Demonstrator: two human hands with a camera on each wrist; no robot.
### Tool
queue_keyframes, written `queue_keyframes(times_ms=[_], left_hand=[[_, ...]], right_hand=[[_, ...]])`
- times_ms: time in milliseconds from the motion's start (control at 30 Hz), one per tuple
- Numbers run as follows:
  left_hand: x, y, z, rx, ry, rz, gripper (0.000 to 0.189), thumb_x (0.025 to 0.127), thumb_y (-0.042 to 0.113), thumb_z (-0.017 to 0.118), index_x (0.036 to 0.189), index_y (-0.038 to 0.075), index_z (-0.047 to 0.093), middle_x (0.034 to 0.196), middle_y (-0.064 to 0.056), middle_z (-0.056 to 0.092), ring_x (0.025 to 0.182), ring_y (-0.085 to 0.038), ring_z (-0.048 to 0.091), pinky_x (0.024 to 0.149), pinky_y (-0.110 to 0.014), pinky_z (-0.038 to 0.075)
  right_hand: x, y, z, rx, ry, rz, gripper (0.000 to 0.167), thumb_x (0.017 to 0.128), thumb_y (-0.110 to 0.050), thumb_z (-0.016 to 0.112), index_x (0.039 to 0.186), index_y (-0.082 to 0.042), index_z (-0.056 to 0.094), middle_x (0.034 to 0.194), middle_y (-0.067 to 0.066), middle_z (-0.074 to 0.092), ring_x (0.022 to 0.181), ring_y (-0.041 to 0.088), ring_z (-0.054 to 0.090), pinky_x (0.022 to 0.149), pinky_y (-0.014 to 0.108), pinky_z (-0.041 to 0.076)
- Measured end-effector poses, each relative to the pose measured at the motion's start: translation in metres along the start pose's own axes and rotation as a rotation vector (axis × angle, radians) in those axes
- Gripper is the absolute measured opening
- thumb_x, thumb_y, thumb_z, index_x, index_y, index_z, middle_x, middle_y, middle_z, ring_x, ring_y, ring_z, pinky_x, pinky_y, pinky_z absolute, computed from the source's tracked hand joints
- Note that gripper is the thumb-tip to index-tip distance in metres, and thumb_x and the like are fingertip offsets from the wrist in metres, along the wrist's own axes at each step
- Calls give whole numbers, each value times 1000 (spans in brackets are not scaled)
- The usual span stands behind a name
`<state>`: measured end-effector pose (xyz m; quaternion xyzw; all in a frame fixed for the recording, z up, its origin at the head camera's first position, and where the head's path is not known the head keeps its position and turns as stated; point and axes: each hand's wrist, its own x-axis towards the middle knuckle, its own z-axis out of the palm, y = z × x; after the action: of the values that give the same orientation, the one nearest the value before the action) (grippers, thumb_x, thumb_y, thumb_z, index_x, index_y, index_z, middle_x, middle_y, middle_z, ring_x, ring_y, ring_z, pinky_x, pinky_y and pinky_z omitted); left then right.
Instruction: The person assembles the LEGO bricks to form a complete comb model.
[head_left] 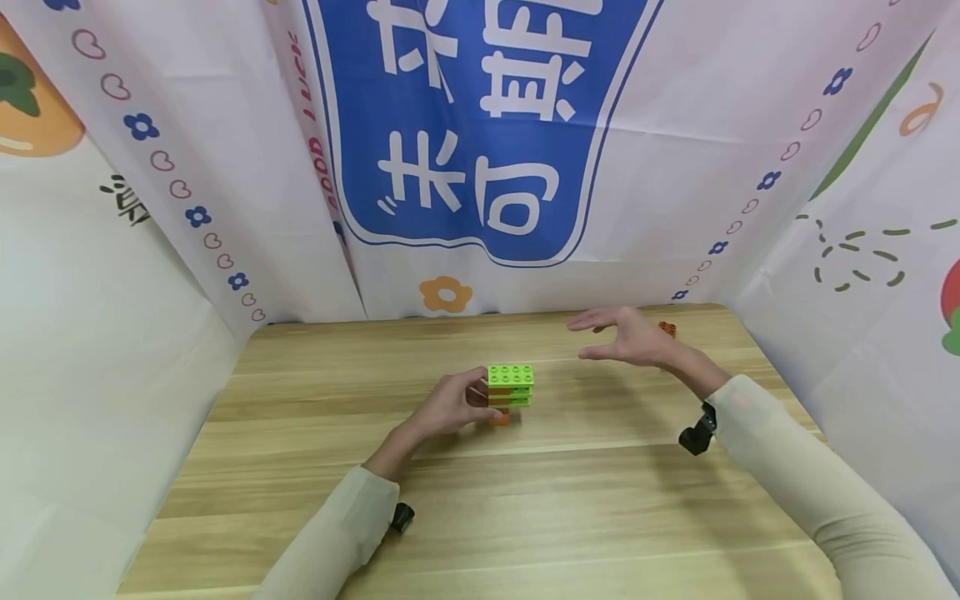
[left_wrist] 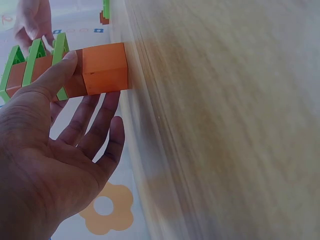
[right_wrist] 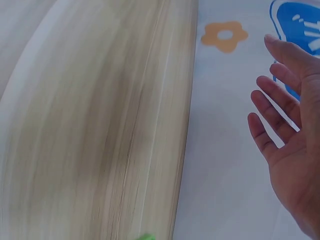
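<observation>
My left hand [head_left: 448, 404] grips a stack of toy building blocks [head_left: 511, 375] near the middle of the table, thumb on the near side. Light green studded plates alternate with brown blocks in the stack, and an orange block [left_wrist: 105, 68] forms its bottom. Whether that block touches the tabletop I cannot tell. To the right of the stack, my right hand [head_left: 626, 336] hovers above the table with nothing in it, thumb and fingers spread apart. In the right wrist view, the fingers of that hand [right_wrist: 295, 130] are relaxed and slightly bent.
Behind my right wrist, a reddish-brown studded block [head_left: 667, 329] lies at the back right of the wooden table [head_left: 315, 517]. Printed white cloth [head_left: 645, 208] hangs along the table's back and sides. A bit of green [right_wrist: 146, 237] shows at the right wrist view's bottom edge.
</observation>
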<state>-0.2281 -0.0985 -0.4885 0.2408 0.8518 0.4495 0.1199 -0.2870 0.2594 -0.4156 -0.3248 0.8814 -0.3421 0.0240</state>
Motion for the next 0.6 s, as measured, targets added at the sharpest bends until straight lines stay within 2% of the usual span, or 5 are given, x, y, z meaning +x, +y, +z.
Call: queue_keyframes(times_ms=[267,433,600], left_hand=[[1,-2,-1,-2,6,-13,35,89,17,88,117,17,68,112,-5,76,99,-18,74,90,-36,62],[1,-1,-1,8,1,-16,35,89,18,88,117,17,67,112,-5,76,99,-17,73,90,-36,62],[0,-1,-2,8,-1,-19,35,89,18,88,117,17,67,112,-5,76,99,-18,73,90,-37,62]], right_hand=[[-11,24,-17,-6,8,83,47,89,-26,88,132,-12,75,141,13,69,129,38,64,107,60,50],[-19,44,-28,1,2,134,48,90,-26,87,134,-11,73,144,18,65,136,44,58,111,67,44],[-26,61,-36,-16,23,174,47,91,-21,86,133,-8,73,145,21,63,134,46,57,107,67,47]])
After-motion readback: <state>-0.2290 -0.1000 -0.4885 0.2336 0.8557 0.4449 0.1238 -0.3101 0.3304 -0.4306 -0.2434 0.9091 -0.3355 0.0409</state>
